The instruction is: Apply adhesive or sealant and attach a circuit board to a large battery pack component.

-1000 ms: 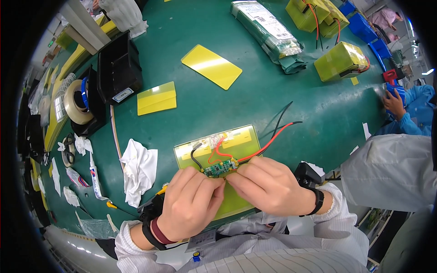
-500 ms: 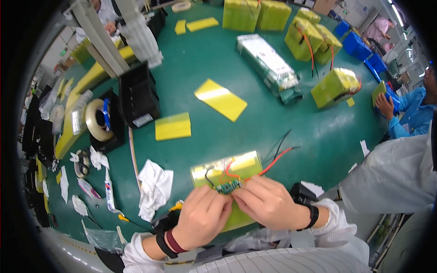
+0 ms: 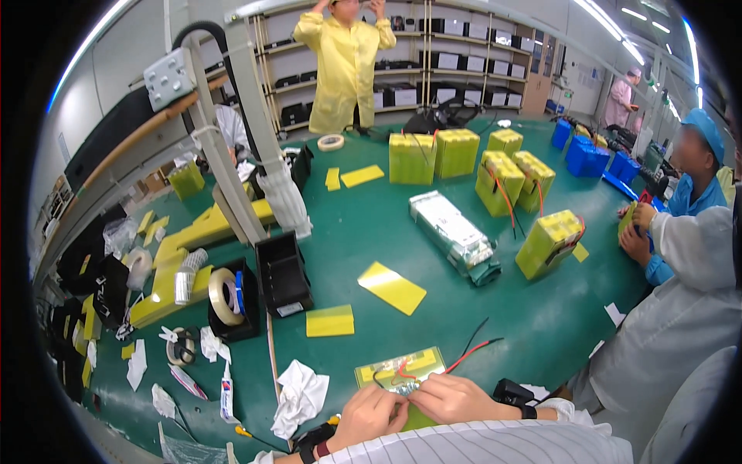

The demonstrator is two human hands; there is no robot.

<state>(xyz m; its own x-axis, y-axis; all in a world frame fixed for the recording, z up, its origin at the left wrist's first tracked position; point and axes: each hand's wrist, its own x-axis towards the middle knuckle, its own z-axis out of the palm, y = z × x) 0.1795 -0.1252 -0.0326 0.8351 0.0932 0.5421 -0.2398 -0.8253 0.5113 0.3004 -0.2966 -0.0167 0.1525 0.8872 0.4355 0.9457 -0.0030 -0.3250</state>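
Note:
Near the lower edge, my left hand (image 3: 365, 417) and my right hand (image 3: 457, 400) are both closed in a pinch on a small green circuit board (image 3: 403, 389). They hold it from either side, over a yellow-green wrapped battery pack (image 3: 374, 373). Short red and black wires loop between board and pack. A longer red wire (image 3: 473, 353) and a black wire (image 3: 474, 334) stretch away to the upper right beyond my right hand. My fingers cover part of the board, and the near end of the pack is partly hidden by my hands.
Yellow sheets (image 3: 392, 288) and a white-and-green wrapped pack (image 3: 454, 238) lie ahead on the green table; several yellow battery packs (image 3: 412, 158) stand beyond. Left are a black bin (image 3: 284, 274), crumpled white cloth (image 3: 300, 398) and tube (image 3: 226, 394). Co-workers (image 3: 699, 158) work at the right.
The view has tilted upward, so my hands and the table sit lower in the picture. Shelves and a person in a yellow coat now show at the back. Both hands still pinch the board.

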